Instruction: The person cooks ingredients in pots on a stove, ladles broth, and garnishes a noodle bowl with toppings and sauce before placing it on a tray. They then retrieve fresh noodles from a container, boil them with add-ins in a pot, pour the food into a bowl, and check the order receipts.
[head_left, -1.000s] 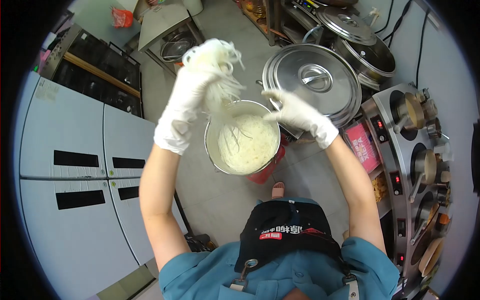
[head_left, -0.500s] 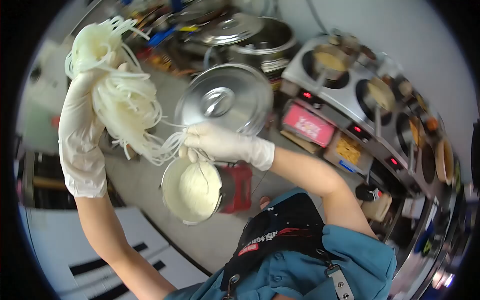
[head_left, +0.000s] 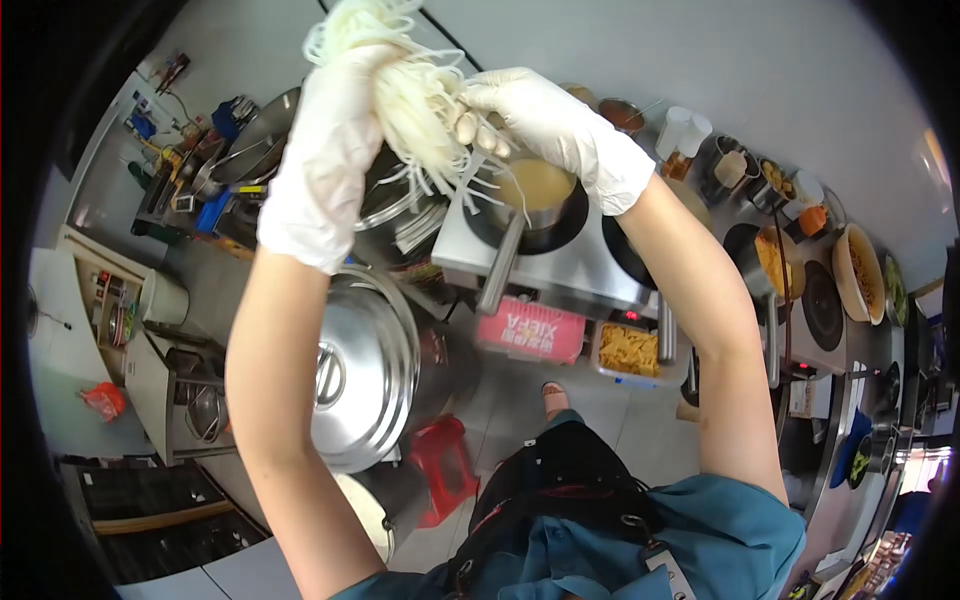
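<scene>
My left hand, in a white glove, is closed around a large bunch of white noodles at the top of the view. Strands hang down beside a saucepan of cloudy liquid on the cooktop. My right hand, also gloved, touches the bunch from the right with its fingers bent and pinched on some strands. Partly hidden by my left arm, the noodle pot stands low on the left.
A big lidded steel pot is left of a pink box. Near it sit a red stool and a tub of yellow food. More pans, jars and a bowl line the cooktop on the right.
The view has turned right, from the noodle pot to the cooktop. Both hands have moved with the noodles above the cooktop's left end. My right hand, apart from the bunch at first, now grips strands.
</scene>
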